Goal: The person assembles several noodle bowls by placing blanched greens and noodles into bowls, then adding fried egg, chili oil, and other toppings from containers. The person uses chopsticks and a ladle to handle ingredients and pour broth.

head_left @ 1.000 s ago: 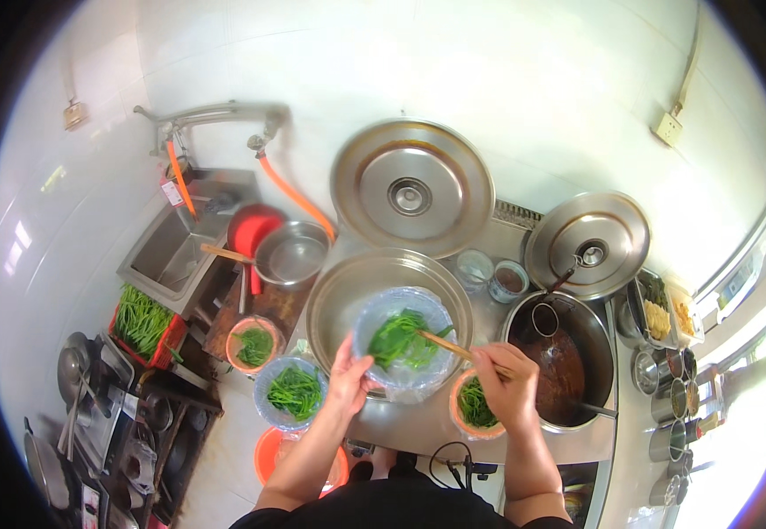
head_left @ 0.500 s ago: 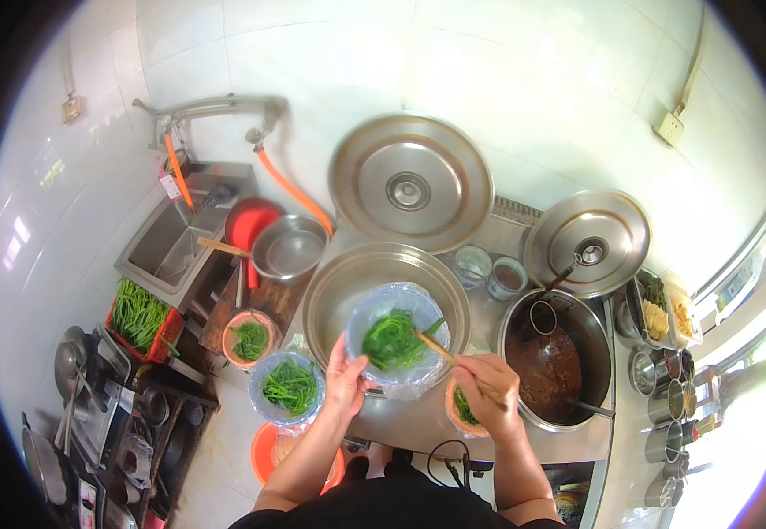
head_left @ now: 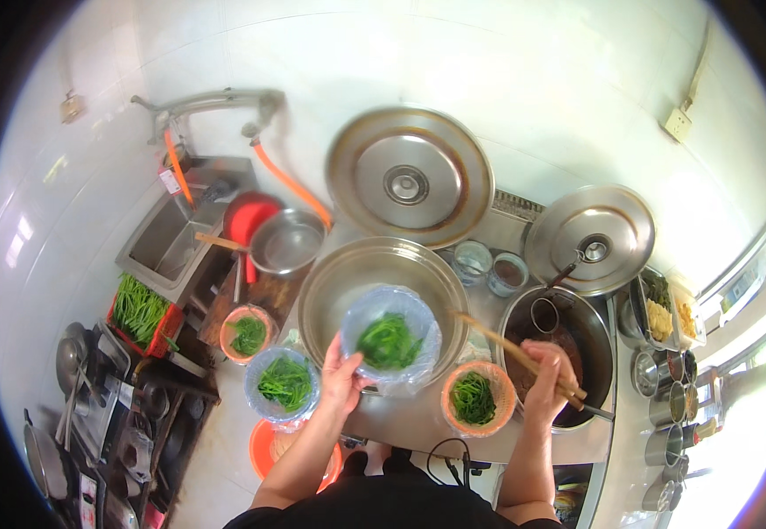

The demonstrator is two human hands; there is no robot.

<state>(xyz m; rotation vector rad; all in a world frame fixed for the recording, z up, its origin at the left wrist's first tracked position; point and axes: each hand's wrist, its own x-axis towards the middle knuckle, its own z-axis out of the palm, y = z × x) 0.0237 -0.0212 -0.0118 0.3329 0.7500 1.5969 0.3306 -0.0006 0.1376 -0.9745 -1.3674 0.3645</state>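
Note:
My left hand (head_left: pixel 341 375) grips the rim of a plastic-lined bowl (head_left: pixel 427 339) with cooked leafy greens (head_left: pixel 389 342) inside, held over the near side of a wide steel pot (head_left: pixel 321 282). In my right hand (head_left: pixel 549 379) is a pair of long wooden chopsticks (head_left: pixel 502 342), fingers closed round them near the thick end. Their tips point left toward the wide pot and are apart from the greens. Just left of my right hand stands an orange lined bowl (head_left: pixel 508 397) of greens. Beyond the hand is a deep pot of dark brown broth (head_left: pixel 568 344).
Left of me stand a blue lined bowl (head_left: pixel 251 379) and an orange lined bowl (head_left: pixel 224 339), both with greens. Two large lids (head_left: pixel 356 176) lean at the wall. A saucepan (head_left: pixel 288 242) sits near the sink (head_left: pixel 149 256). A ladle handle (head_left: pixel 599 411) juts from the broth pot.
My right hand has moved right, drawing the chopsticks out of the greens and away from the held bowl. The orange bowl it covered now shows. My left hand stays almost in place.

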